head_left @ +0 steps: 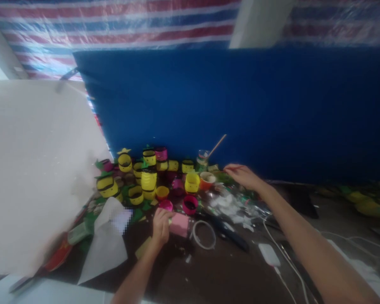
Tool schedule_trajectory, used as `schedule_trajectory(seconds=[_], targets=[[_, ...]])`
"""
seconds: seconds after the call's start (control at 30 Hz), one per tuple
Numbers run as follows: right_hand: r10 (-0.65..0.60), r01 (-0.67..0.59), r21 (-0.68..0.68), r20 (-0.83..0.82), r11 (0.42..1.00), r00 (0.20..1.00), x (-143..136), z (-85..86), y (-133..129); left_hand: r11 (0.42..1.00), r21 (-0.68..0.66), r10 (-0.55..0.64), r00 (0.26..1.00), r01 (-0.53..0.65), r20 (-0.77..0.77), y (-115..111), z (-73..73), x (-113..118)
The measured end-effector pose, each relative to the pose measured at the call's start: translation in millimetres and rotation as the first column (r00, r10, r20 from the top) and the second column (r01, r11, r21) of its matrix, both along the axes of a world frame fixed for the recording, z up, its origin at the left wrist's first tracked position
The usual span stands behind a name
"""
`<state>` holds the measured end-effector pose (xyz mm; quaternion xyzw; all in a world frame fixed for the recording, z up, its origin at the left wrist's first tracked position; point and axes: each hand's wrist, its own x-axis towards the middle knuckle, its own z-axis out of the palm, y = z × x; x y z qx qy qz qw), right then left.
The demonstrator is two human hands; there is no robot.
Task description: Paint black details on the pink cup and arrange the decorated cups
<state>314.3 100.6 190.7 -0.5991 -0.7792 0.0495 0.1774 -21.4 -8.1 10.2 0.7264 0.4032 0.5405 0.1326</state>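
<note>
My left hand is closed at the left edge of a pink rectangular piece, low over the dark table. Just beyond its fingers stands a small bright pink cup, with a magenta ring-shaped cup to the right. Farther back, my right hand stretches out over a pile of green pieces and clear plastic. Its fingertips are drawn together; whatever they pinch is too blurred to name. Near it are an orange cup and a glass jar with a thin stick leaning out.
Several yellow cups with black rims crowd the back left. White scraps, a clear ring-shaped roll, a dark long tool and a white cabled block lie rightward. White paper lies left; a blue panel rises behind.
</note>
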Motion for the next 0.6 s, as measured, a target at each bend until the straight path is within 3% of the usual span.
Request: schedule_trajectory(seconds=[0.13, 0.33, 0.6], targets=[[0.02, -0.021, -0.03, -0.04, 0.999, 0.999, -1.6, -2.8, -3.4, 1.0, 0.012, -0.005, 1.0, 0.005, -0.006, 0.5, -0.8, -0.2], [-0.081, 0.045, -0.149, -0.246, 0.988, 0.966, -2.1, -14.8, 10.4, 1.0, -0.009, -0.009, 1.0, 0.009, 0.005, 0.6, -1.6, -0.7], [-0.268, 0.141, -0.283, -0.48, 0.949, 0.836, -17.3, -65.9, 8.8, 0.999, -0.012, -0.044, 0.999, 0.044, 0.012, -1.2, 4.7, -1.1]])
